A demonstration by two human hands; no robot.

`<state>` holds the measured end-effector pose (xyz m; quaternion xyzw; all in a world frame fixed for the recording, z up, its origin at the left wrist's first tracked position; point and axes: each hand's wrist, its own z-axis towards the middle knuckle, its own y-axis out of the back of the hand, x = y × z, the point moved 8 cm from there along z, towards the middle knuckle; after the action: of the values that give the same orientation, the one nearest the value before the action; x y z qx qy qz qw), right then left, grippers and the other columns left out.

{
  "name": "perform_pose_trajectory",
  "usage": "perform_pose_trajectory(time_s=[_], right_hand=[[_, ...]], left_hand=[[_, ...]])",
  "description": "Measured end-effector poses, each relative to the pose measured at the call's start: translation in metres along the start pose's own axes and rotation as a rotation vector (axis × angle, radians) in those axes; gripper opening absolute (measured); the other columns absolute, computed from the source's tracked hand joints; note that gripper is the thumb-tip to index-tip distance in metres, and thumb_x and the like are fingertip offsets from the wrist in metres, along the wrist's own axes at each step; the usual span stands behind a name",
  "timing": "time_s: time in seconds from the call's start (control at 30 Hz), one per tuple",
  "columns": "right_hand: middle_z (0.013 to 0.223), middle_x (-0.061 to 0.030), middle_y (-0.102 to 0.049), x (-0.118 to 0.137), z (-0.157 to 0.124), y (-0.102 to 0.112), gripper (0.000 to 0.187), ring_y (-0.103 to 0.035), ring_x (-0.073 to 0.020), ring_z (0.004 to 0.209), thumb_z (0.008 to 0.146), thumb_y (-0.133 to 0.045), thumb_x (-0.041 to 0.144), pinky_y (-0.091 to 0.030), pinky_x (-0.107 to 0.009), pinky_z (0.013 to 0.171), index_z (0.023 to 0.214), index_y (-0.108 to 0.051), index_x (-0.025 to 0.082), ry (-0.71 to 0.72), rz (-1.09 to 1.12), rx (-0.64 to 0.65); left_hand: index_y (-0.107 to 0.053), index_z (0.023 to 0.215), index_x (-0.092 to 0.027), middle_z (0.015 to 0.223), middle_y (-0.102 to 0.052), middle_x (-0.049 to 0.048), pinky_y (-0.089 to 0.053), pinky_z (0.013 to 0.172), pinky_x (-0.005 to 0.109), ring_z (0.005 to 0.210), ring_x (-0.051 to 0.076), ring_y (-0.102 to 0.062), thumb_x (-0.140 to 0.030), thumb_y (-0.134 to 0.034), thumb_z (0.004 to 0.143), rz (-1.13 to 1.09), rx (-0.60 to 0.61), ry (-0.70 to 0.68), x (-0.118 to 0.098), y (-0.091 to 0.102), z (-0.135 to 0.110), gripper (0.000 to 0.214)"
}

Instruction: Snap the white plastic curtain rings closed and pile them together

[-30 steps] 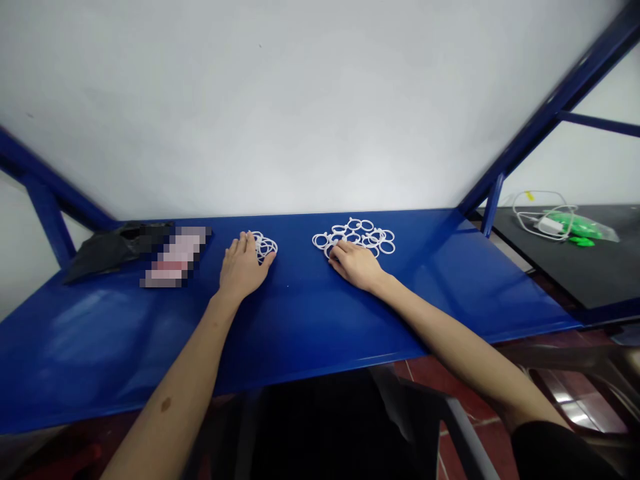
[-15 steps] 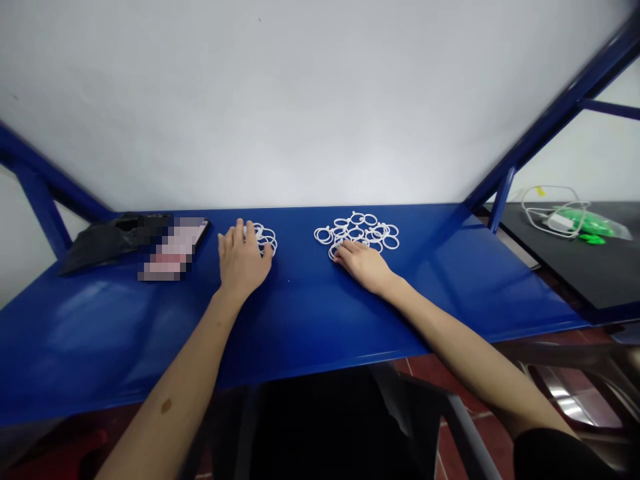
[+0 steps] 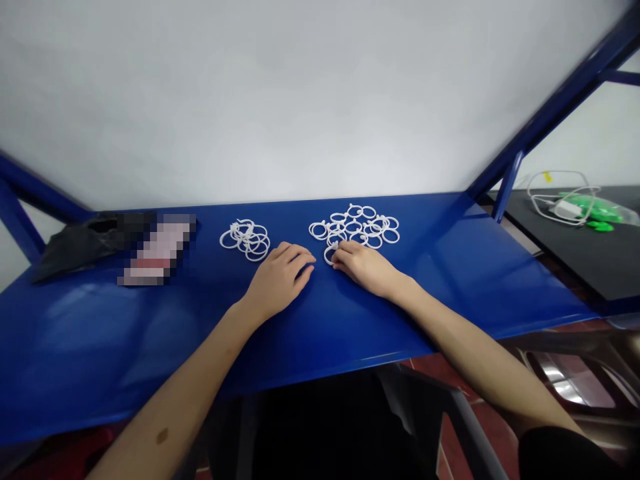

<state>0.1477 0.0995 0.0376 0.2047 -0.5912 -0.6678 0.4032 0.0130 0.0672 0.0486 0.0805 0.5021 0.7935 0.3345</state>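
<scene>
Resting left hand [image 3: 277,280]: flat, open, empty.
Right hand [image 3: 365,267]: fingertips on one ring [image 3: 329,255]; grasp unclear.
Risk: sweeping fingers may scatter loose rings [image 3: 363,225] just beyond.

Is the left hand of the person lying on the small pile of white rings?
No, the left hand lies on the bare blue table, apart from the small pile of white rings.
</scene>
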Motion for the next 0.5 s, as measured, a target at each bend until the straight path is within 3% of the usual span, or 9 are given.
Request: perform_pose_trajectory(time_s=[0.17, 0.27, 0.37, 0.5], right_hand=[[0.095, -0.0106, -0.062, 0.026, 0.000, 0.007, 0.033, -0.054, -0.0212, 0.085, 0.107, -0.034, 0.024, -0.046, -0.037, 0.081, 0.099, -0.065, 0.014, 0.131, -0.060, -0.035], [0.096, -0.0110, -0.063, 0.035, -0.001, 0.006, 0.036, -0.054, -0.0209, 0.084, 0.108, -0.033, 0.026, -0.047, -0.037, 0.081, 0.097, -0.064, 0.014, 0.183, -0.070, -0.036], [0.095, -0.0112, -0.063, 0.036, -0.001, 0.002, 0.038, -0.056, -0.0213, 0.083, 0.108, -0.031, 0.027, -0.049, -0.039, 0.080, 0.096, -0.064, 0.014, 0.201, -0.044, -0.024], [0.113, -0.0124, -0.062, 0.030, -0.001, 0.010, 0.032, -0.061, -0.0209, 0.095, 0.107, -0.036, 0.032, -0.053, -0.038, 0.085, 0.107, -0.064, 0.016, 0.175, 0.058, -0.097]], left_hand=[[-0.066, 0.106, -0.019, 0.117, -0.068, 0.0077, -0.050, 0.093, 0.040, 0.105, 0.023, -0.061, -0.031, -0.055, 0.098, 0.022, 0.027, -0.130, -0.015, -0.004, -0.001, 0.018], [-0.062, 0.101, -0.018, 0.107, -0.070, 0.0065, -0.048, 0.085, 0.036, 0.094, 0.021, -0.063, -0.031, -0.049, 0.102, 0.058, 0.076, -0.184, -0.020, -0.011, -0.002, 0.018], [-0.059, 0.090, -0.019, 0.084, -0.067, 0.0032, -0.046, 0.076, 0.033, 0.077, 0.018, -0.061, -0.029, -0.043, 0.104, 0.056, 0.118, -0.164, -0.016, -0.018, -0.003, 0.023], [-0.060, 0.095, -0.019, 0.084, -0.067, 0.0029, -0.048, 0.075, 0.031, 0.080, 0.018, -0.063, -0.024, -0.046, 0.102, -0.027, 0.105, -0.090, -0.008, -0.017, -0.004, 0.016]])
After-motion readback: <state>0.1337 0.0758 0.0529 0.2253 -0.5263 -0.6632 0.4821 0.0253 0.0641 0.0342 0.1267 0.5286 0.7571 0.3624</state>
